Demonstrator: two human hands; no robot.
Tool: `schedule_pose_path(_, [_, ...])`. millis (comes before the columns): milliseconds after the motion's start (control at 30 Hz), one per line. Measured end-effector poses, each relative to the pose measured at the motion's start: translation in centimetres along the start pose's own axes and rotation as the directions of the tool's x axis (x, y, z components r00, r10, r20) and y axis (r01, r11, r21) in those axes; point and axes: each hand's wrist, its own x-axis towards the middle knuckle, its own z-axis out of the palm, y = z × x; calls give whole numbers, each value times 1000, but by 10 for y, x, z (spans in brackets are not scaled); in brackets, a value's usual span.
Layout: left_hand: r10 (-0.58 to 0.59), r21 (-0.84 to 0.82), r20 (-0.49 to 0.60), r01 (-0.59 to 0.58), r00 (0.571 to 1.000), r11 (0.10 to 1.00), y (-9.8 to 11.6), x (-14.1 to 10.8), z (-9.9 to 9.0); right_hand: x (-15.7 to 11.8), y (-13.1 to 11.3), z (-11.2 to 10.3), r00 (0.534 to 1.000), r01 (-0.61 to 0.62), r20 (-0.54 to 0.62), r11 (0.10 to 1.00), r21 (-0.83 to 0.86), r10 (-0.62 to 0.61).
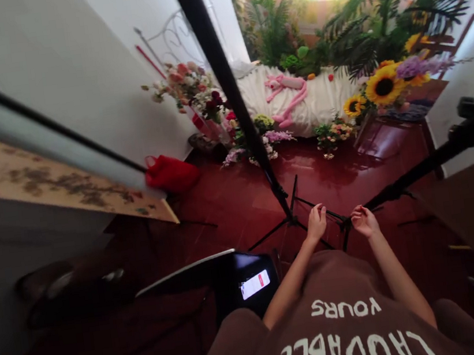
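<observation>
My left hand point(316, 223) is in front of my body, its fingers drawn together as in a pinch. Opposite it, a short gap away, my right hand point(364, 221) has its fingers curled inward. Whatever either hand may hold is too small to make out. Between and beyond them stand the legs of a black tripod point(294, 220), with a long pole rising past my view. A second black stand point(395, 187) slants up to the right, its lower end passing behind my right hand. Below both hands is my brown shirt point(341, 274) with white lettering.
At my left, a phone with a lit screen point(255, 284) lies on a dark surface. A red bag point(171, 174) rests on the dark red floor point(224, 214). Ahead, flowers point(384, 87), palm leaves point(388, 0) and a pink plush toy point(290, 83) surround or lie on white cloth point(331, 98).
</observation>
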Motion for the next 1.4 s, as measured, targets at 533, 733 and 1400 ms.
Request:
schedule_pose_path(533, [539, -362, 431, -408, 724, 838, 155, 50, 139, -89, -135, 11, 872, 405, 40, 675, -616, -488])
schedule_pose_path(733, [471, -264, 392, -394, 790, 880, 158, 45, 158, -85, -171, 8, 971, 225, 222, 643, -732, -88])
schedule_pose_path(1400, [486, -151, 366, -464, 794, 873, 158, 48, 158, -86, -182, 32, 754, 348, 504, -395, -850, -421])
